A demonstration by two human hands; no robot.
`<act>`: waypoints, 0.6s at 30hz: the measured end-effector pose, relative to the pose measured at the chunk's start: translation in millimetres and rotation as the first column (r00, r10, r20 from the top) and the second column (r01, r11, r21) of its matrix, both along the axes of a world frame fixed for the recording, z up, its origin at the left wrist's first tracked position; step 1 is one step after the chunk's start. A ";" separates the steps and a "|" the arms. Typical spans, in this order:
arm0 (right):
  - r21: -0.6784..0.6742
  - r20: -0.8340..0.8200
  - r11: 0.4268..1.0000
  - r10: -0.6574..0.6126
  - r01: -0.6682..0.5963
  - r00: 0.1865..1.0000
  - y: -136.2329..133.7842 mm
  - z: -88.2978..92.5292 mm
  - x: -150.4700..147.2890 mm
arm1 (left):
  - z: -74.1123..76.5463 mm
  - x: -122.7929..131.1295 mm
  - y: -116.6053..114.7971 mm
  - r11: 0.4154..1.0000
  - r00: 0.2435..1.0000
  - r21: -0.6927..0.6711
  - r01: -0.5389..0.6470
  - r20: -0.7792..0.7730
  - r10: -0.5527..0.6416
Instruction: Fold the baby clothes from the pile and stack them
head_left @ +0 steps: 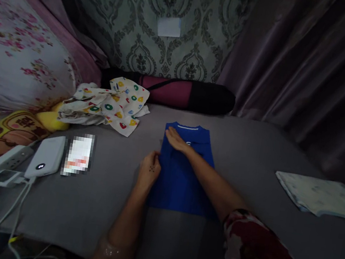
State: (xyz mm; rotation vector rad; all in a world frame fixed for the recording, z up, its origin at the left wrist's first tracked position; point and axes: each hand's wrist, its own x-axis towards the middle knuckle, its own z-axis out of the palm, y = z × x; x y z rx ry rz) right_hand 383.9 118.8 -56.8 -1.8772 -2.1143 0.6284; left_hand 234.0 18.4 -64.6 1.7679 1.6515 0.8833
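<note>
A blue shirt (180, 187) lies folded into a long rectangle on the grey sheet, its collar at the far end and a small white mark on its chest. Flat on its upper left part rests my right hand (176, 140), fingers stretched out. My left hand (149, 169) is closed at the shirt's left edge, fingers curled and seemingly pinching the fabric; the fingertips are partly hidden. My right forearm crosses over the shirt and covers some of it.
A crumpled patterned cloth (118, 104) lies back left, before a black and maroon rolled bag (173, 93). Left are a power bank (47, 157), a power strip (8, 161), cables and a blurred bright rectangle (78, 154). A folded pale garment (321, 196) lies right.
</note>
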 end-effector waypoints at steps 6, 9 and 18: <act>0.178 0.180 0.961 -0.245 0.213 0.953 -23.4 -4.0 63.6 | 7.1 3.8 -3.2 0.998 0.998 -0.066 0.000 -0.064 -0.004; 0.137 0.278 0.969 -0.236 0.205 0.931 -37.1 -18.6 70.7 | 4.0 6.3 -3.2 0.999 0.996 -0.045 0.022 -0.082 -0.025; 0.123 0.173 0.976 -0.201 0.181 0.964 -37.2 -21.3 72.4 | -7.3 6.6 -1.4 0.995 0.972 0.009 0.104 -0.214 -0.099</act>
